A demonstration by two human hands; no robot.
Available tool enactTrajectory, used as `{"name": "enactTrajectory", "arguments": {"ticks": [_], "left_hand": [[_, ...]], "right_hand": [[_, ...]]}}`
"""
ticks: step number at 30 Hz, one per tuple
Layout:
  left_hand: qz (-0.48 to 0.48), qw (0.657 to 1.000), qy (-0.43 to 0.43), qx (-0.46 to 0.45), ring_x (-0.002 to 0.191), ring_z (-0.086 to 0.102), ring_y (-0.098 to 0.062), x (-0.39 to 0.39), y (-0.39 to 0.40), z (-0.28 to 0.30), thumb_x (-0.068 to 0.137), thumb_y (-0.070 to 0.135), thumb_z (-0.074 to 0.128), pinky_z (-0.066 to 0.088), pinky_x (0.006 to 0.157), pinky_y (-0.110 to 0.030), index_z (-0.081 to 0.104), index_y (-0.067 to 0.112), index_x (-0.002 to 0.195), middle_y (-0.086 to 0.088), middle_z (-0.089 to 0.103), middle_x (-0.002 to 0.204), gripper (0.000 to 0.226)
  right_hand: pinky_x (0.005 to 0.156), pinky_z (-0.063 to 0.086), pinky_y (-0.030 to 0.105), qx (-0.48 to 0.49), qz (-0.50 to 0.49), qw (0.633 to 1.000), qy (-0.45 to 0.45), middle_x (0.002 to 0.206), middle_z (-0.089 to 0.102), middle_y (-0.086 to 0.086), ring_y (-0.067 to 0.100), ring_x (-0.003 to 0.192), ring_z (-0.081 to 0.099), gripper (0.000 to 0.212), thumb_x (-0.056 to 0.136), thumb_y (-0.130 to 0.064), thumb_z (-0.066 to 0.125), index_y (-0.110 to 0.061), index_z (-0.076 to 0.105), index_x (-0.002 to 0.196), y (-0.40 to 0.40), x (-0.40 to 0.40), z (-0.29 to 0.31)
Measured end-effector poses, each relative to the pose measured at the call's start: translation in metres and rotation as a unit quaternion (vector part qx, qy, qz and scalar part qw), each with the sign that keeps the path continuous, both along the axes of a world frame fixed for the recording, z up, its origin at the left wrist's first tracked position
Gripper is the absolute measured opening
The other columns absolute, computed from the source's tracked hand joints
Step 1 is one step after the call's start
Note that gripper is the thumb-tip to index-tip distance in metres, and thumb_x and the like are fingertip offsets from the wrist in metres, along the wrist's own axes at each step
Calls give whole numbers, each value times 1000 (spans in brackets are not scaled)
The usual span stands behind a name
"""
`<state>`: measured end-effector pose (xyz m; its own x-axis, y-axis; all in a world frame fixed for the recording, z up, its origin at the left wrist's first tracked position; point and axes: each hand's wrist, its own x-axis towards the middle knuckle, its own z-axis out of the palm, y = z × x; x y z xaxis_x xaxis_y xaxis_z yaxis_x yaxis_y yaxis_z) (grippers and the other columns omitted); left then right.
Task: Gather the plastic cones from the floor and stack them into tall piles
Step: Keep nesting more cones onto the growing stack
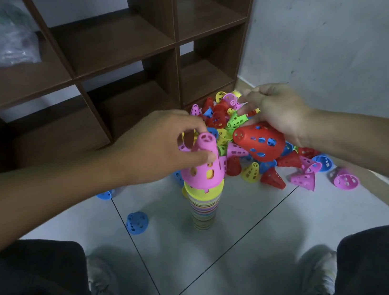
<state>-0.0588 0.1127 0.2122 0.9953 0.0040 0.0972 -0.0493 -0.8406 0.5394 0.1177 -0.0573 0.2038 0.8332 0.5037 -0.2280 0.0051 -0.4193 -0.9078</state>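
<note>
Head view: pink cone [203,163] within left grip [163,144], atop stack [203,208].

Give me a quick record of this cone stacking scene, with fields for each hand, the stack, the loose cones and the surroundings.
left hand: pinches pink cone atop the stack
right hand: holds red cone, tilted, above the pile
stack: one tall, multicoloured, upright on floor tiles
loose cones: heaped behind the stack, many colours
stray blue cone: left of the stack
shelf unit: brown, behind the heap
</note>
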Motion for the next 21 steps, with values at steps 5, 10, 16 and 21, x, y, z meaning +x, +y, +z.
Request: {"name": "enactTrajectory", "arguments": {"ticks": [5,10,16,21], "left_hand": [[-22,999,32,21,88,59,-9,0,-6,-14,79,63,66,52,75,-39,69,29,101,9,65,94,41],[-38,995,72,63,88,53,-6,4,-8,-19,82,53,73,48,77,-35,65,35,106,10,61,91,31],[-33,994,86,66,90,55,-4,6,-4,-11,79,57,75,51,76,-28,64,37,115,14,56,98,42],[18,1000,22,-3,83,59,-4,8,-6,4,69,72,67,53,74,-30,63,35,117,17,56,99,61]], "right_hand": [[69,59,31,14,6,1000,0,89,74,4,16,60,73,20,104,-25,53,-11,68,104,2,-5,1],[56,55,22,22,-1,1000,7,89,73,4,9,55,69,20,105,-24,52,-12,67,104,4,-9,4],[50,53,20,43,-13,998,31,93,73,8,7,49,65,23,105,-25,53,-7,66,110,5,-11,8],[48,50,17,67,-23,996,53,86,73,4,8,48,63,29,105,-28,52,-5,67,116,10,-19,11]]}}
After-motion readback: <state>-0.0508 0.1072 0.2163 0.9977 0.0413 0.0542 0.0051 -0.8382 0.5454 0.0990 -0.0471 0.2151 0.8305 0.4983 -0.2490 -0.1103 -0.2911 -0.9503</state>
